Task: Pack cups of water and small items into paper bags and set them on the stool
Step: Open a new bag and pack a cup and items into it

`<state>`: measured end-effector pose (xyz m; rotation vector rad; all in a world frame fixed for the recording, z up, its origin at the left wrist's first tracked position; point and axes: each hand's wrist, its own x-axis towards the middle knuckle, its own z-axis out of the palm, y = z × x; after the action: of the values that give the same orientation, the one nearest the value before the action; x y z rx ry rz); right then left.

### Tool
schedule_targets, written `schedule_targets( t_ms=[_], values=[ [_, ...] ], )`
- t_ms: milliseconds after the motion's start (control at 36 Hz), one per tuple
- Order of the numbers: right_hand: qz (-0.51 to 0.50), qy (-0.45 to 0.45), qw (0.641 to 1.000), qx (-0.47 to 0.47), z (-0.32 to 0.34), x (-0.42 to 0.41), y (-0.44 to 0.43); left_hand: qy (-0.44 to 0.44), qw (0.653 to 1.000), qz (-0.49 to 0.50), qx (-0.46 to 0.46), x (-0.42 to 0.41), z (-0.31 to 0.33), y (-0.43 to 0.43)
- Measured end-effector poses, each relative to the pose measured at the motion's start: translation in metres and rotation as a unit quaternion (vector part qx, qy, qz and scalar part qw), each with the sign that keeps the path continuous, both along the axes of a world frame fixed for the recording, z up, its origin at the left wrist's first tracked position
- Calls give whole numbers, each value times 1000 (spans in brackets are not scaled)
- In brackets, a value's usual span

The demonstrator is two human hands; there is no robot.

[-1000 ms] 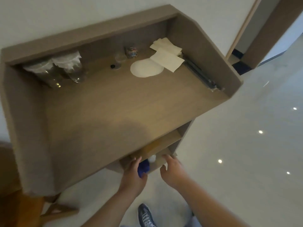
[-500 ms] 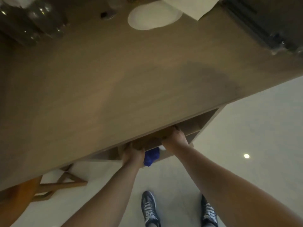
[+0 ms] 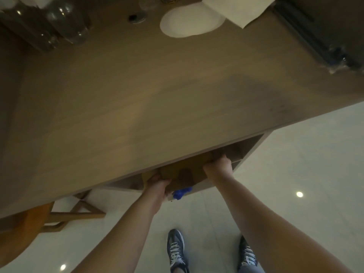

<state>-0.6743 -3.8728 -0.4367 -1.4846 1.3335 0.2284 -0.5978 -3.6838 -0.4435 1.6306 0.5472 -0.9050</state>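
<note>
1. I am watching both hands reach into the open shelf point(image 3: 242, 152) under the brown wood-grain tabletop point(image 3: 137, 105), where a flat brown paper bag point(image 3: 183, 172) is lying.
2. The left hand point(image 3: 157, 182) is curling its fingers round the bag's left edge, and the right hand point(image 3: 217, 166) is wrapping tightly round its far right corner.
3. Gripping both sides, I judge, is letting the bag slide out level instead of folding or catching on the shelf's front.
4. A small crumpled blue item point(image 3: 182, 192) is sitting just beside the left hand. I cannot tell what it is, or whether they are touching.
5. Clear glass cups point(image 3: 65, 26) are standing at the tabletop's far left, well apart from the bag, with a round white paper disc point(image 3: 191, 22) and a folded white napkin point(image 3: 238, 8) farther right, probably waiting to be packed.
6. A round orange-brown wooden stool point(image 3: 23, 223) is standing low on the left, near for setting down.
</note>
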Motion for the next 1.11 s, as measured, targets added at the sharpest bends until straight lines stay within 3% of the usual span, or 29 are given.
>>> schedule_targets(
  t_ms=[83,167,389,528,667,778,917,1111],
  values=[
    [-49,3,996,79,6,-8,-20,42,998,-6,-45,0,12,6],
    [-89,-22,984,151,12,-20,-36,56,993,-83,-55,-1,21,11],
    [47,-8,986,162,47,-76,-42,122,970,-193,-79,-37,64,18],
    [49,-6,983,175,67,-127,-35,157,973,-152,-80,-59,97,21],
    [66,4,983,170,109,-162,-20,103,984,-130,-69,-74,123,21],
    [98,12,984,146,128,-176,-13,95,979,-177,-40,-83,142,26],
    [227,104,968,24,173,-193,-2,111,954,-279,-8,-108,184,35],
    [274,122,948,-108,257,-206,19,-23,903,-428,22,-149,253,19]
  ],
)
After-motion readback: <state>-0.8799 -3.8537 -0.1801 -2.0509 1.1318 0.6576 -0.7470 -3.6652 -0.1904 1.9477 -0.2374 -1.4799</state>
